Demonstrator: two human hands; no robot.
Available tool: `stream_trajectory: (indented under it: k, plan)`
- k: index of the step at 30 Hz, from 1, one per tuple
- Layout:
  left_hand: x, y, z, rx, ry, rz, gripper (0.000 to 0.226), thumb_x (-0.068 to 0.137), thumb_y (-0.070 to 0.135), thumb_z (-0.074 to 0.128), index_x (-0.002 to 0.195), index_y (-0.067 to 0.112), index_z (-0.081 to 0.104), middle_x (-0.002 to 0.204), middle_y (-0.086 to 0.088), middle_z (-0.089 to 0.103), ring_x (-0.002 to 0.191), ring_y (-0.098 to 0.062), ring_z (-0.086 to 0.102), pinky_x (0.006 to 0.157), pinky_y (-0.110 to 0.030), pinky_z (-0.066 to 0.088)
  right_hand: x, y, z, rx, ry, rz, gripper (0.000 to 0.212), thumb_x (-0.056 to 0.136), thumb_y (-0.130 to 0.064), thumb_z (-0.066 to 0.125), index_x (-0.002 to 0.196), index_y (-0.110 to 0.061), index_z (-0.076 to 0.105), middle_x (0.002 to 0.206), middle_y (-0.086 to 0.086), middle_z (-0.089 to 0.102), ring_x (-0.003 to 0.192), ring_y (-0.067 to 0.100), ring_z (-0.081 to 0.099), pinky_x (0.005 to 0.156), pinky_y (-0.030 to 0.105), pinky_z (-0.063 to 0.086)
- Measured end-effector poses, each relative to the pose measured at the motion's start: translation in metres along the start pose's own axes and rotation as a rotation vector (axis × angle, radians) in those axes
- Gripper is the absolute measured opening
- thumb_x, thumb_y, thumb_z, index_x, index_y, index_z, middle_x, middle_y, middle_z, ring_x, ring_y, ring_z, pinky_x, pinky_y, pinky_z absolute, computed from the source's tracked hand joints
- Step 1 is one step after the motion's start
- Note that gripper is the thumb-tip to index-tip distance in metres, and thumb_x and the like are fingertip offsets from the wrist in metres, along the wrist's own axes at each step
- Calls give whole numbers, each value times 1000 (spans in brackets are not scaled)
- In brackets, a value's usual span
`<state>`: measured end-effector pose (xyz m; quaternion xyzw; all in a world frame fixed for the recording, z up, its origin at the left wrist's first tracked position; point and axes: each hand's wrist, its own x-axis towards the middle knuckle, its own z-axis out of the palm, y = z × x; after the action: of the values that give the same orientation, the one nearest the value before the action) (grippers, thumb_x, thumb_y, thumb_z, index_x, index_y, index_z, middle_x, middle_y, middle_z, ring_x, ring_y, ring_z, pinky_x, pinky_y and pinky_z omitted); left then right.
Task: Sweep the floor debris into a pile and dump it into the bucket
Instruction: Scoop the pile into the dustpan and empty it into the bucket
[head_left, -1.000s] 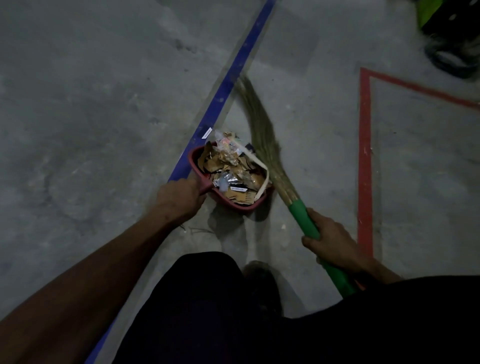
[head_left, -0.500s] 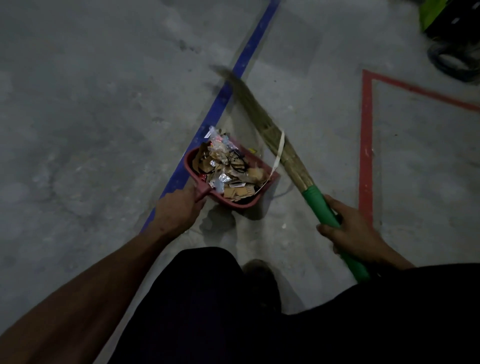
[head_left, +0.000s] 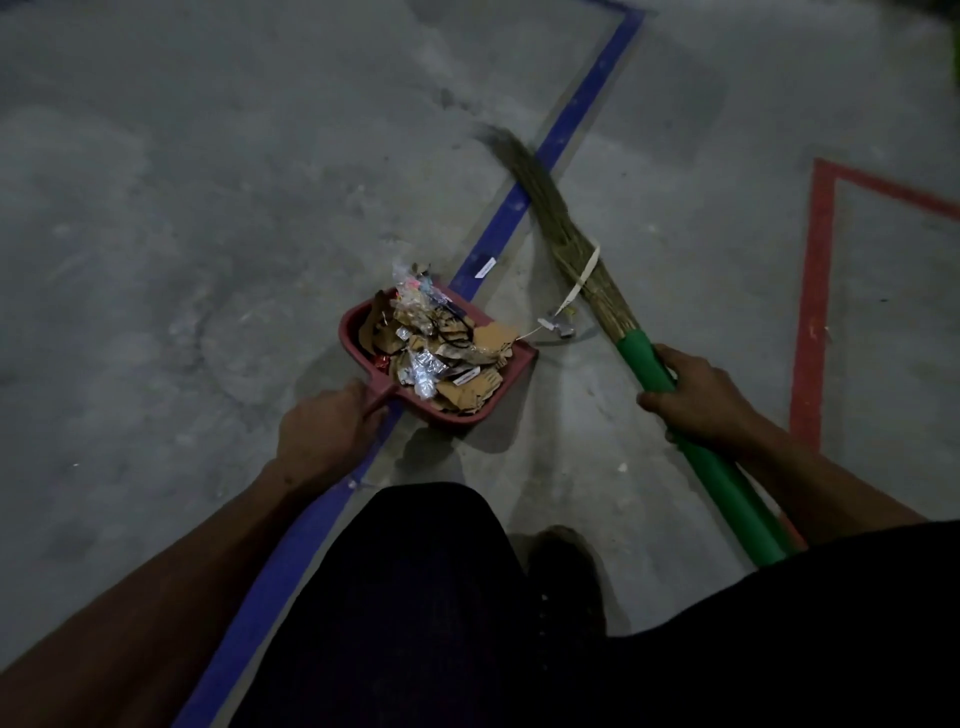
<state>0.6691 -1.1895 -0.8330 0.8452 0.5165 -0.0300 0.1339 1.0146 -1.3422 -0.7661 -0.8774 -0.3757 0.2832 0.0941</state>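
Now: 1 dustpan full of debris, 1 broom, both hands busy.

Biggest first: grey concrete floor (head_left: 208, 260) w/ 2 painted lines, 1 blue line (head_left: 561, 140) running diagonally and 1 red line (head_left: 813, 312) at the right. Person's dark-clothed legs (head_left: 415, 597) fill the bottom, w/ 1 dark shoe (head_left: 563, 561) between them. 1 broom (head_left: 566, 244): straw head out across the blue line, green handle gripped by right hand (head_left: 696, 397), fingers wrapped round it. 1 red dustpan (head_left: 511, 387) sits on the blue line, left hand (head_left: 324, 434) clamped on its handle. Debris (head_left: 441, 348) is heaped in the pan: cardboard scraps, clear wrappers, foil bits, too many to count. 1 pale strap (head_left: 584, 273) trails from the broom to 1 small scrap (head_left: 558, 325) on the floor just right of the pan. 1 white label (head_left: 485, 266) lies on the blue line. No bucket in view.
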Motion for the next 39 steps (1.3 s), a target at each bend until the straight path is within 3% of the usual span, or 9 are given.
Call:
stream_trajectory:
  k: [3,8,15,18,26,30,35,39]
  plan:
    - [3,-8,0,-10,-38,-19,37,93,45,52,107,11,53,102,-18,65,93,-37,62,73,-39,46,2,-12,9,-85,-35,-38,76,88,-24,65,154,-24,26,134,14,55,58,22,68,58,31,57]
    - [22,7,-10,-5,-65,-27,39,94,43,51,114,9,56,112,-19,63,102,-36,61,78,-36,45,-14,-21,26,-234,-101,-141,77,87,-22,60,154,-26,24,129,17,59,85,30,65,80,36,55]
    - [44,24,-13,-59,-96,-11,41,95,40,50,117,6,55,117,-21,61,107,-37,58,83,-39,45,-40,-11,39,-383,-122,-230,76,90,-31,57,154,-35,17,105,12,64,82,27,61,68,32,51]
    - [46,27,-12,-73,-98,-18,41,95,39,51,118,6,54,118,-21,61,108,-37,58,85,-40,45,-46,6,35,-474,-82,-241,76,91,-37,55,155,-39,12,108,10,63,91,28,61,71,33,49]
    - [42,40,-17,-87,-76,6,40,97,36,49,118,4,55,117,-22,61,106,-38,58,81,-38,44,-38,25,9,-260,21,-149,78,89,-29,63,154,-34,20,126,15,62,96,31,64,82,39,54]
    - [45,40,-16,-92,-97,1,42,97,38,49,119,4,55,117,-21,61,106,-37,58,81,-38,44,-24,14,3,-158,-15,-128,79,87,-26,66,154,-30,24,127,15,61,73,24,67,74,37,57]
    - [56,42,-12,-134,-81,3,45,95,39,51,122,3,54,118,-23,60,108,-38,58,85,-40,44,-33,-3,14,-275,-85,-210,78,86,-29,64,153,-33,25,127,15,62,98,32,64,84,36,54]
    - [63,46,-4,-172,-69,7,41,95,37,51,118,3,56,115,-20,61,105,-36,58,81,-39,44,-45,-6,27,-375,-93,-227,79,87,-32,61,154,-37,19,118,11,65,94,28,63,72,31,50]
